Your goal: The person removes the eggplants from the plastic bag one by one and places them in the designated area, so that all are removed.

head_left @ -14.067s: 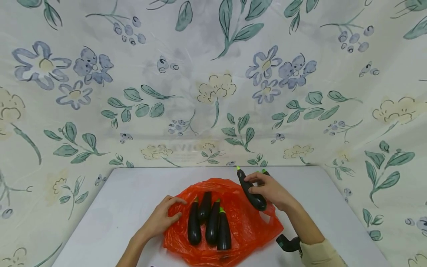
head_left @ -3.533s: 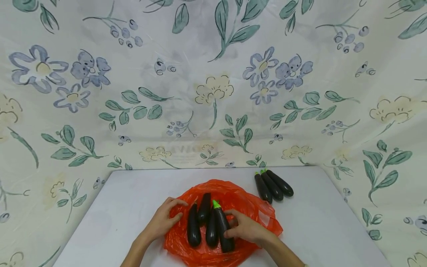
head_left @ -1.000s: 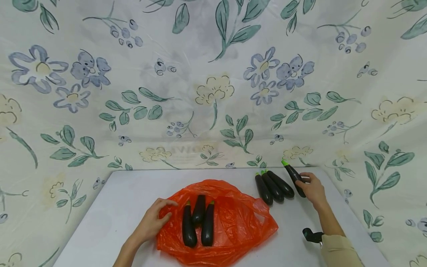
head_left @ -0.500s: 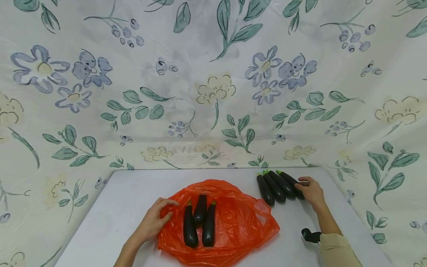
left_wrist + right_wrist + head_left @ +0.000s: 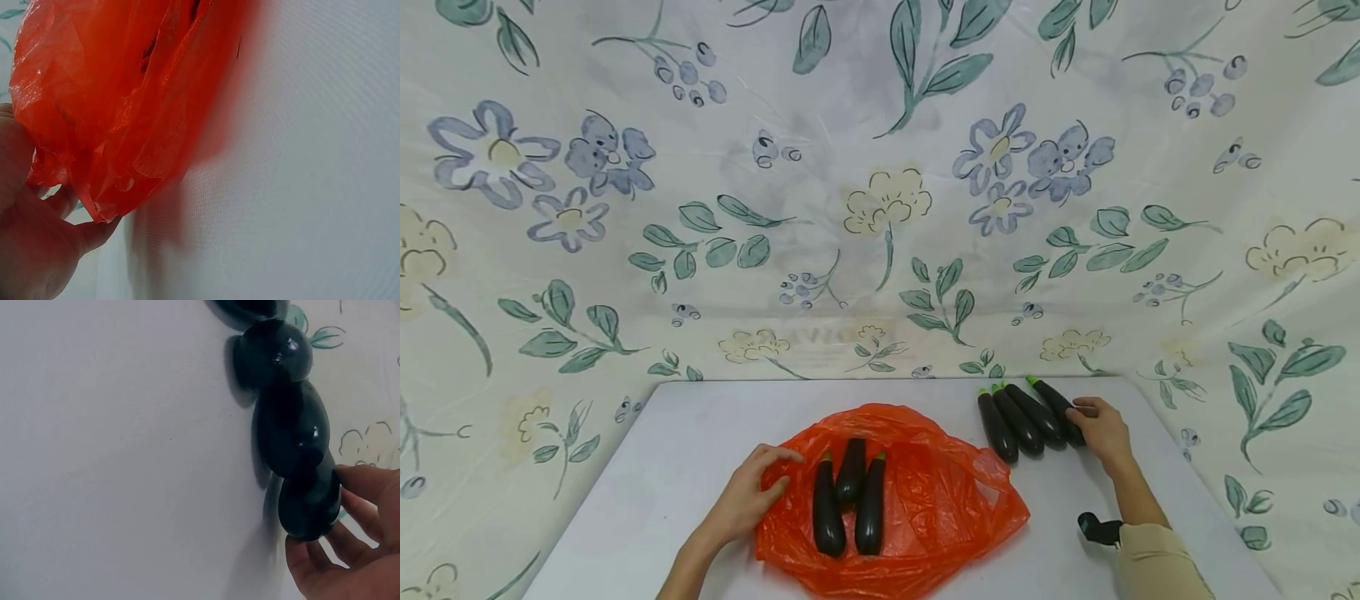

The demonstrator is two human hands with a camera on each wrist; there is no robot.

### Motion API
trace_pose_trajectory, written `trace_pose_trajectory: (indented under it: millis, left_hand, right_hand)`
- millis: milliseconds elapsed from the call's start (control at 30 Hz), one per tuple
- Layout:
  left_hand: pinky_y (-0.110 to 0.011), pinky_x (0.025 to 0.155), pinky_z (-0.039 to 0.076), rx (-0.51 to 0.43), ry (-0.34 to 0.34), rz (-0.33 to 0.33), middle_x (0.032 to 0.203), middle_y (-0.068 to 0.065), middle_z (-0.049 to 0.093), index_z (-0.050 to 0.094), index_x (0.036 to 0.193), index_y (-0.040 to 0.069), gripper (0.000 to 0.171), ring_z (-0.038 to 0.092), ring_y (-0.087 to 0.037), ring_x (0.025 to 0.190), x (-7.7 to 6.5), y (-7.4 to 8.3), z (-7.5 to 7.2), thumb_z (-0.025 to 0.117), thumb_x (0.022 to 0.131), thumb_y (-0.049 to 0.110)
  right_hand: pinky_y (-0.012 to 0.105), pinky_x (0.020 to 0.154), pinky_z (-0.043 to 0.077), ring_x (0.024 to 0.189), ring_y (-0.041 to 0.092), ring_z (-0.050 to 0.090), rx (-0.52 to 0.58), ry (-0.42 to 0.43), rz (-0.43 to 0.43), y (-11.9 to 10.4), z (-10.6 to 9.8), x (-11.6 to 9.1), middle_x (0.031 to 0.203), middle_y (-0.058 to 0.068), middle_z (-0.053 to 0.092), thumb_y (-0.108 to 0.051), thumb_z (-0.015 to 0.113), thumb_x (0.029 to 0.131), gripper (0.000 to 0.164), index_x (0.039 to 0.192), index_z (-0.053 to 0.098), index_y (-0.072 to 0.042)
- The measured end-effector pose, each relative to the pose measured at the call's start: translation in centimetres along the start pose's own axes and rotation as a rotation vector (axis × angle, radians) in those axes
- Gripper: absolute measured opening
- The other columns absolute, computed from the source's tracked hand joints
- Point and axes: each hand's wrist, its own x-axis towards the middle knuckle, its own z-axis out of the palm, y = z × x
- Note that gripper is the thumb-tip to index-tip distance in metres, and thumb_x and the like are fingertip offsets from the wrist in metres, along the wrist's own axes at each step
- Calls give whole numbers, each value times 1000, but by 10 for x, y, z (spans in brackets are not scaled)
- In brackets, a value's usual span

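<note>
My right hand holds the rightmost eggplant of a slanting row at the table's back right. In the right wrist view the thumb and fingers of the right hand lie around the round end of that eggplant. Touching it on the left is another eggplant, with more beside it. My left hand grips the left edge of a spread red plastic bag. Three eggplants lie in the bag, among them a left one and a right one. Part of the left fingers is hidden behind the bag.
A white table bears everything, and a floral cloth hangs behind and at the sides. A black wrist camera sticks out from the right sleeve.
Eggplants have gone from the bag to the row at the back right. Over the last second my right hand has lowered one against the row's right end. The left hand stays at the bag.
</note>
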Motion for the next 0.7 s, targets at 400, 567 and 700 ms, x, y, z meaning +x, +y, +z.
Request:
trace_pose_trajectory:
  millis: [400, 567, 700]
  left_hand:
    - [-55, 103, 48, -3, 5, 7, 109, -1, 55, 68, 116, 23, 37, 55, -24, 110, 1, -1, 2, 64, 92, -5]
    - [-55, 104, 47, -11, 0, 4, 108, -1, 55, 67, 115, 23, 37, 55, -25, 111, 1, -2, 2, 64, 91, -5]
    - [-55, 104, 47, -11, 2, 13, 108, -1, 55, 67, 115, 22, 37, 55, -25, 111, 1, -2, 1, 64, 91, -5]
  right_hand:
    - [51, 98, 49, 125, 45, 54, 19, -98, -31, -2, 2, -2, 140, 32, 52, -27, 55, 102, 50, 142, 47, 3]
    - [52, 98, 49, 125, 45, 53, 23, -146, -19, -2, 2, -5, 140, 33, 50, -30, 55, 102, 53, 143, 46, 3]
    - [49, 94, 52, 122, 44, 55, 20, -163, -23, -1, 3, -6, 140, 34, 49, -31, 55, 102, 53, 142, 47, 4]
